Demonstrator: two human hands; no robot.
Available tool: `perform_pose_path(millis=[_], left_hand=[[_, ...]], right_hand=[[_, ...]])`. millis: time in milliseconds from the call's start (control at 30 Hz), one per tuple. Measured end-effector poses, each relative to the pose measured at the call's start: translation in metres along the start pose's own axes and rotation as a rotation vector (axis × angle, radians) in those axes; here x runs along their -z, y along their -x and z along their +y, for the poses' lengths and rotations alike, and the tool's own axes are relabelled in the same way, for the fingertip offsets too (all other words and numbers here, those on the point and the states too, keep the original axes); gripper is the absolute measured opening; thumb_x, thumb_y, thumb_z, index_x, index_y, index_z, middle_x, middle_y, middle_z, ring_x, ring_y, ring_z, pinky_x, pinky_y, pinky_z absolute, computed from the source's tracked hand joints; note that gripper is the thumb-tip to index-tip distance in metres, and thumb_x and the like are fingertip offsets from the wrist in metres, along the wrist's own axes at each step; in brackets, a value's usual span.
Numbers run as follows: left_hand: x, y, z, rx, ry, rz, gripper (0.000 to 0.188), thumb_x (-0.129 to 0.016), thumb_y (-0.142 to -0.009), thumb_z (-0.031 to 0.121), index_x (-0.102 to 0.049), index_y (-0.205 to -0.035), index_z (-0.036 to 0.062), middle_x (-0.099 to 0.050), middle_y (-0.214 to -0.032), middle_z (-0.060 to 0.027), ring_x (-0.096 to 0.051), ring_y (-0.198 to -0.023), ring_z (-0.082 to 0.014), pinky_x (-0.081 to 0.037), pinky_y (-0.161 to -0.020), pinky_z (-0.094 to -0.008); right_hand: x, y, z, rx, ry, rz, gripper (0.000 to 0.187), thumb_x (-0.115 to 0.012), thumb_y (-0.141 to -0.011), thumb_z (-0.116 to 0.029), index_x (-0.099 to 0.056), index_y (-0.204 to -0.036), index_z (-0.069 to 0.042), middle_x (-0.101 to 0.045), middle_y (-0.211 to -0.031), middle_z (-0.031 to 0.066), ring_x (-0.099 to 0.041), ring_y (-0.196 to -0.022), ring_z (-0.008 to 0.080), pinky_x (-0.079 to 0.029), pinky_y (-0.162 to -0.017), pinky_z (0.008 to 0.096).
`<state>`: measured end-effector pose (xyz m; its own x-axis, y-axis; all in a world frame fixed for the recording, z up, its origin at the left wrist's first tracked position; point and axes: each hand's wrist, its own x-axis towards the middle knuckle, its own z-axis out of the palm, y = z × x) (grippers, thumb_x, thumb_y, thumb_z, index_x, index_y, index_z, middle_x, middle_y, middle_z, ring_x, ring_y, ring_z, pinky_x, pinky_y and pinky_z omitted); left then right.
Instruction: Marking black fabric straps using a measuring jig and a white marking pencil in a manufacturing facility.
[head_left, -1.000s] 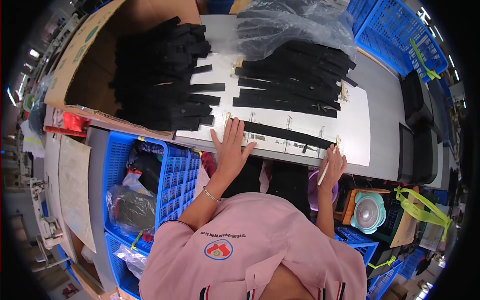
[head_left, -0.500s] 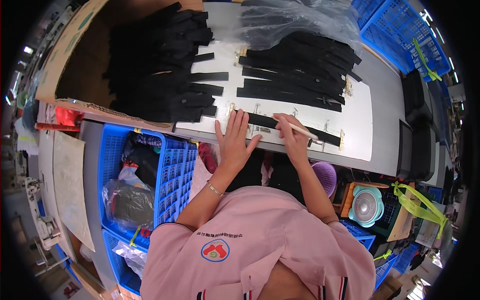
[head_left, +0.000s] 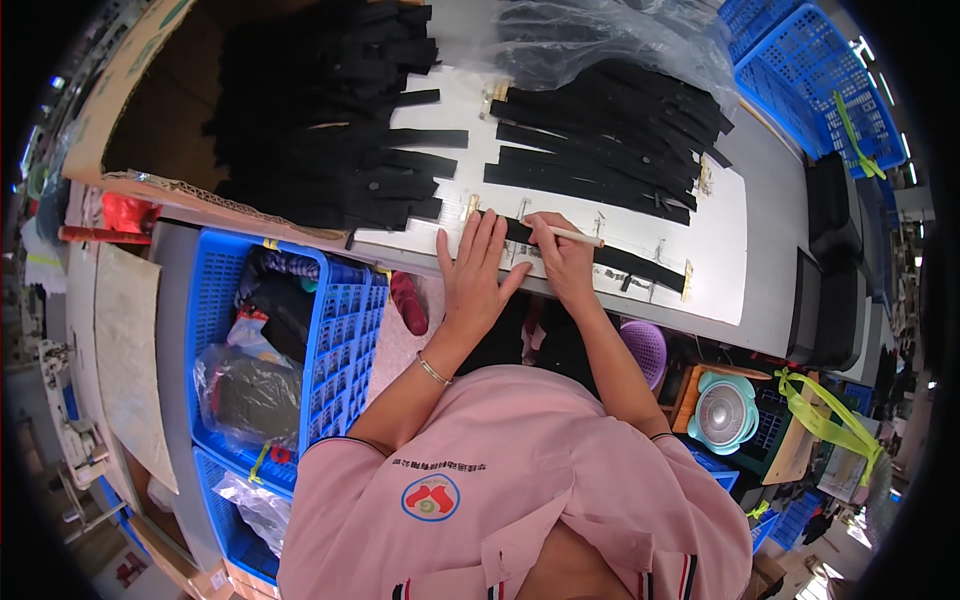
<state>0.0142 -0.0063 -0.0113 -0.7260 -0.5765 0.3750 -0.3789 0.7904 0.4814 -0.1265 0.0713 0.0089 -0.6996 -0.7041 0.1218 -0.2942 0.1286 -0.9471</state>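
Observation:
A single black fabric strip (head_left: 640, 267) lies across a white board (head_left: 722, 250) near the table's front edge. My left hand (head_left: 474, 275) rests flat over the strip's left end, fingers stretched out and thumb apart. Just right of it, my right hand (head_left: 565, 262) grips a slim white pen (head_left: 583, 238), whose back end points right. The pen's tip is at the strip close to my left fingers, mostly hidden by my hand. Behind the strip, more black strips (head_left: 610, 130) lie in a layered pile on the board. Small marks and tape pieces show along the board.
At the left, a cardboard box (head_left: 150, 190) holds a large heap of black strips (head_left: 320, 120) spilling onto the board. Clear plastic sheeting (head_left: 610, 35) covers the back. Blue crates stand at the far right (head_left: 820, 80) and below the table's left side (head_left: 345, 350).
My right hand has moved left along the strip with the pen, closer to my left hand. My left hand stays pressed on the strip's end. The view has shifted slightly.

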Motion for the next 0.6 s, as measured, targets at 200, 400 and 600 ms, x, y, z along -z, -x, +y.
perform_pose_path(millis=[200,400,600], left_hand=[[-0.0010,0.0001,0.0002,-0.004,-0.012,-0.002,0.072,-0.073,-0.089,0.042,-0.051,-0.148,0.0063,-0.050,-0.153,-0.0110,-0.039,-0.147,-0.0282,-0.011,-0.120,-0.0588],[-0.0008,-0.0001,-0.0002,-0.003,-0.027,-0.006,0.071,-0.072,-0.090,0.043,-0.051,-0.148,0.0061,-0.049,-0.153,-0.0108,-0.038,-0.147,-0.0279,-0.011,-0.120,-0.0585],[-0.0013,-0.0012,0.0015,-0.006,-0.038,-0.015,0.071,-0.072,-0.090,0.041,-0.051,-0.148,0.0066,-0.049,-0.154,-0.0099,-0.038,-0.147,-0.0276,-0.011,-0.120,-0.0582]], right_hand=[[-0.0042,0.0007,0.0010,0.014,0.030,0.030,0.026,-0.058,-0.103,-0.021,-0.072,-0.101,0.002,-0.070,-0.084,0.0085,-0.063,-0.068,0.0135,-0.050,-0.063,0.0277],[0.0035,0.0032,0.0056,0.021,-0.017,-0.034,0.023,-0.061,-0.100,-0.017,-0.074,-0.093,0.001,-0.070,-0.076,0.0078,-0.062,-0.063,0.0116,-0.048,-0.059,0.0260],[0.0022,0.0033,0.0069,0.070,-0.013,-0.057,0.025,-0.061,-0.100,-0.018,-0.075,-0.087,0.000,-0.071,-0.074,0.0074,-0.063,-0.062,0.0107,-0.049,-0.058,0.0261]])
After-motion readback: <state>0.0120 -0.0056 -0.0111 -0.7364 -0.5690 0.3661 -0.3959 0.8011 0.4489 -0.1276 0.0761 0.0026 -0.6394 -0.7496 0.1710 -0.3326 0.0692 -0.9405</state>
